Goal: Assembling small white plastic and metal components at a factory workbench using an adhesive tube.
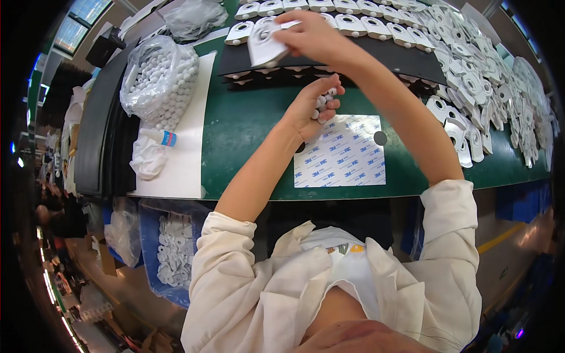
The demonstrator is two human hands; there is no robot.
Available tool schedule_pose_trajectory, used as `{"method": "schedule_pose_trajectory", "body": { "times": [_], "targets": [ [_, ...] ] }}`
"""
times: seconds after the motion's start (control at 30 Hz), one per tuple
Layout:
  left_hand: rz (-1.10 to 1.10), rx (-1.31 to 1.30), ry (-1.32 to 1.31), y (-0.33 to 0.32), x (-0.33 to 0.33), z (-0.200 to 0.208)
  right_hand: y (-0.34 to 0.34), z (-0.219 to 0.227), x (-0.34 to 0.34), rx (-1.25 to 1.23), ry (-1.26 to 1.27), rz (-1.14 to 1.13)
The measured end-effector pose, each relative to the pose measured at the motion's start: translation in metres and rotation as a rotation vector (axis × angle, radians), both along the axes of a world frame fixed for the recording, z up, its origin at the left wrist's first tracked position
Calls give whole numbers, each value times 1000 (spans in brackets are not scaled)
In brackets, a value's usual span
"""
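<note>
My left hand (305, 105) is cupped around several small white balls (321, 109), which show between its curled fingers above the green table (247, 138). Farther out, my right hand (315, 36) grips a white plastic part (264, 48) by its right side. This part is flat, with a rounded top and an opening near that end. It is tilted over the left end of a black board (353, 56), where rows of similar white parts (374, 27) lie. Below my left hand, a white sheet with blue print (341, 162) rests on the table.
At the left stands a clear plastic bag of white balls (159, 76), with a small bottle (162, 137) and crumpled white cloth (147, 159) near it. Loose white parts (471, 82) are heaped at the right. Below the table's left edge, a blue bin (150, 253) holds white pieces.
</note>
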State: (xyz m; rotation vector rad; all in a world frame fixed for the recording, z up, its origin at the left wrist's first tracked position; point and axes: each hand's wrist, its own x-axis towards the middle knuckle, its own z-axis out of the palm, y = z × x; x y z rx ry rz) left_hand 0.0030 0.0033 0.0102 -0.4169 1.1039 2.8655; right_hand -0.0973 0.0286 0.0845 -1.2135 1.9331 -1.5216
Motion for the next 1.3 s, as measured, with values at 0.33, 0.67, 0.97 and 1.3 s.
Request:
{"method": "schedule_pose_trajectory", "body": {
  "times": [0.33, 0.67, 0.97, 1.3],
  "targets": [
    [94, 73, -60, -1, 4, -3, -96, -31, 16, 211, -215, -58],
    [-2, 43, 44, -6, -1, -16, -91, -43, 14, 227, -64, -207],
    [1, 29, -21, -10, -1, -24, -75, -45, 28, 37, 825, 13],
    [30, 18, -58, -7, -2, -19, -45, -35, 28, -111, 773, -33]
  ]
}}
